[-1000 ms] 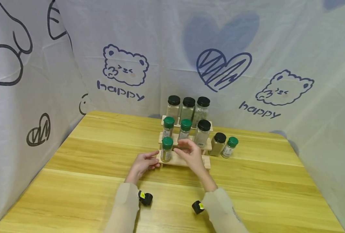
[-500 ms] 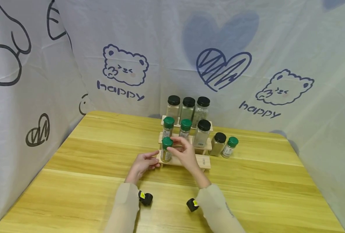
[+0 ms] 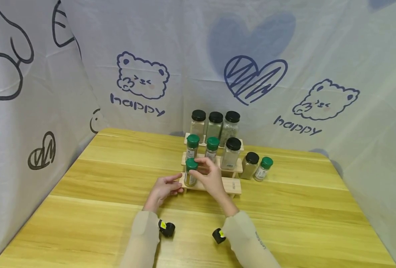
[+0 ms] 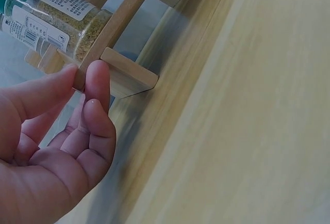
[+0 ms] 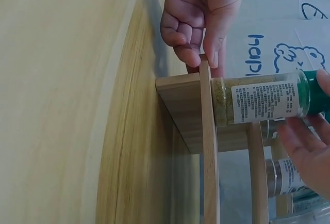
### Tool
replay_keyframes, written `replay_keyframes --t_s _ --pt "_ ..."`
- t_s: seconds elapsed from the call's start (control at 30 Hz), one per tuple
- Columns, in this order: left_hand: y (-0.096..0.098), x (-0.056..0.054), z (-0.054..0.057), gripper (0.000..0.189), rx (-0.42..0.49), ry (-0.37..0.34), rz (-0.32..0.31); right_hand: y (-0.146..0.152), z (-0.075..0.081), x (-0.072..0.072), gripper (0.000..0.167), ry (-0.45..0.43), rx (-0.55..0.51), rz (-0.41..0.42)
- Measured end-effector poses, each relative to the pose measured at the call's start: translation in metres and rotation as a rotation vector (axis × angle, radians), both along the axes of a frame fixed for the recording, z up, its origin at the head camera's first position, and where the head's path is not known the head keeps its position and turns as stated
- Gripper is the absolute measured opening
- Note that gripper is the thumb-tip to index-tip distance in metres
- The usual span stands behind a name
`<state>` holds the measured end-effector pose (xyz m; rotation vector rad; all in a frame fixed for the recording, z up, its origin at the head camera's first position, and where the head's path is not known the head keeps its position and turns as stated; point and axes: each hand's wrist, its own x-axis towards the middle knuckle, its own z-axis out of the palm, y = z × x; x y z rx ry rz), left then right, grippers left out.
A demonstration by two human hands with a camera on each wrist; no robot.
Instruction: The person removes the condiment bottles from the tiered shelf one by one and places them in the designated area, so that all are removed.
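Note:
A wooden three-tier rack (image 3: 218,185) stands on the table with spice jars on its steps. My left hand (image 3: 163,189) pinches the left end of the lowest step between thumb and fingers; the left wrist view shows that hand (image 4: 62,136) close up. On this step's left end stands an upright green-capped spice jar (image 3: 190,178), its labelled glass (image 5: 263,100) filled with yellowish grains. Thumb and fingers of my right hand (image 3: 212,180) hold this jar at its green cap (image 5: 315,92). The jar's base sits on the step.
Behind, the middle step bears two green-capped jars (image 3: 212,144) and a black-capped one (image 3: 231,156). Several black-capped jars (image 3: 214,128) fill the top step. Right of the rack, a black-capped jar (image 3: 250,167) and a green-capped jar (image 3: 263,170) stand on the table (image 3: 301,208).
My right hand has moved left from over the middle of the lowest step to the green-capped jar and now holds its cap. The left hand has stayed on the rack's end.

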<state>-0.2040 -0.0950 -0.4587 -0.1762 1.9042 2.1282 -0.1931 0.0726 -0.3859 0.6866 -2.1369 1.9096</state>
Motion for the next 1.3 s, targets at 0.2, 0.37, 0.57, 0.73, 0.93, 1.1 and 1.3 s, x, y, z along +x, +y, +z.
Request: replay_keyframes --t_s 0.2,0.37,0.57,0.73,0.93,1.1,1.3 --pt "0.000 0.001 0.000 0.039 0.003 -0.002 0.005 0.000 0.000 0.002 0.025 0.019 0.002 -0.048" --pt "-0.001 0.002 0.000 0.040 0.001 0.005 0.000 0.005 -0.001 0.005 0.025 0.021 -0.009 -0.100" --pt "-0.001 0.001 -0.001 0.041 0.011 0.009 -0.007 0.013 0.000 0.008 0.027 0.021 -0.031 -0.141" --pt "0.000 0.002 -0.002 0.041 0.014 0.010 0.003 0.021 0.001 0.012 0.027 0.037 -0.053 -0.179" --pt "0.001 0.003 -0.003 0.041 0.026 0.012 0.006 0.033 0.002 0.016 0.026 0.077 -0.053 -0.209" --pt "0.001 0.002 -0.003 0.042 0.021 0.006 0.010 0.044 0.000 0.019 0.026 0.121 -0.058 -0.231" --pt "0.001 -0.001 -0.003 0.042 0.019 -0.001 0.017 0.056 -0.003 0.019 0.027 0.144 -0.099 -0.252"
